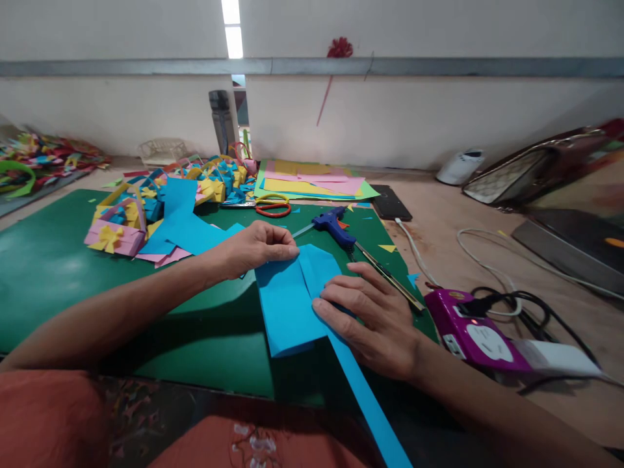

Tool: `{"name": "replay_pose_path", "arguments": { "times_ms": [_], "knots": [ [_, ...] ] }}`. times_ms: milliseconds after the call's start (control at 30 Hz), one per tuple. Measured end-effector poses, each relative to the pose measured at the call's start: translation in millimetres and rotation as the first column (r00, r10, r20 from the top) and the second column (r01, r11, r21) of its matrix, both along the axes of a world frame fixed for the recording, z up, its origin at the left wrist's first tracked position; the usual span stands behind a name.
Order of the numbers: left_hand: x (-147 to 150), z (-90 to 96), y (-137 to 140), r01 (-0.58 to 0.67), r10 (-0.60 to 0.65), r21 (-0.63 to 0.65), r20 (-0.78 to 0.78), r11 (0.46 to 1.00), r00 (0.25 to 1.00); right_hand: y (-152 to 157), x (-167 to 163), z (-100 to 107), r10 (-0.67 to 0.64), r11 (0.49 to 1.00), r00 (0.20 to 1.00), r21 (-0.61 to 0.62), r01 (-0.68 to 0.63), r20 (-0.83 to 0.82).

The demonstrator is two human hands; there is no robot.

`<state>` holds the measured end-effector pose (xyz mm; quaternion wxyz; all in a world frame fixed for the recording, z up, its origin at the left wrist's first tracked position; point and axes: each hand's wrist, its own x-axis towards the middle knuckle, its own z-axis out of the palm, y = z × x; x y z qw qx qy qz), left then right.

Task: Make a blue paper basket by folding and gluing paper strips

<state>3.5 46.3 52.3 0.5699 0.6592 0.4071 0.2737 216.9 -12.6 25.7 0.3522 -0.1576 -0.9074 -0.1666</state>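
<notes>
Pinching the paper (287, 309) at its far edge, the left hand (256, 250) has a closed grip. The right hand (377, 322) touches the right side; its grip I cannot tell.

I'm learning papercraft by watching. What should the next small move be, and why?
Probably press the flap flat with the right hand: its edge looks slightly raised, that hand touches it, and the left hand steadies the blue paper at its top edge.
</notes>
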Motion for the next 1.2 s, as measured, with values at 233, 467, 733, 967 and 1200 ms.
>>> {"name": "replay_pose_path", "arguments": {
  "times_ms": [233,467,733,967,1200],
  "knots": [
    [0.4,-0.7,-0.6,0.004,-0.004,0.025,-0.010,1.000,1.000,-0.1,-0.1,-0.7,0.004,1.000,1.000,-0.005,-0.004,0.016],
    [1.1,-2.3,-0.7,0.007,-0.007,0.013,-0.007,1.000,1.000,-0.3,-1.0,-1.1,0.018,1.000,1.000,-0.015,-0.018,0.009],
    [-0.4,-6.5,1.1,0.040,-0.040,0.018,-0.010,0.999,0.999,-0.4,-1.6,-0.5,0.030,0.999,0.999,-0.016,-0.030,0.015],
    [0.2,-10.7,1.8,0.059,-0.058,0.053,-0.020,0.997,0.998,0.9,-2.5,-3.2,0.025,1.000,0.999,-0.013,-0.024,0.025],
    [4.6,-9.5,-0.2,0.054,-0.053,0.058,-0.021,0.997,0.998,2.6,-4.7,-6.3,0.002,1.000,0.999,0.003,-0.002,0.048]
  ]
}}
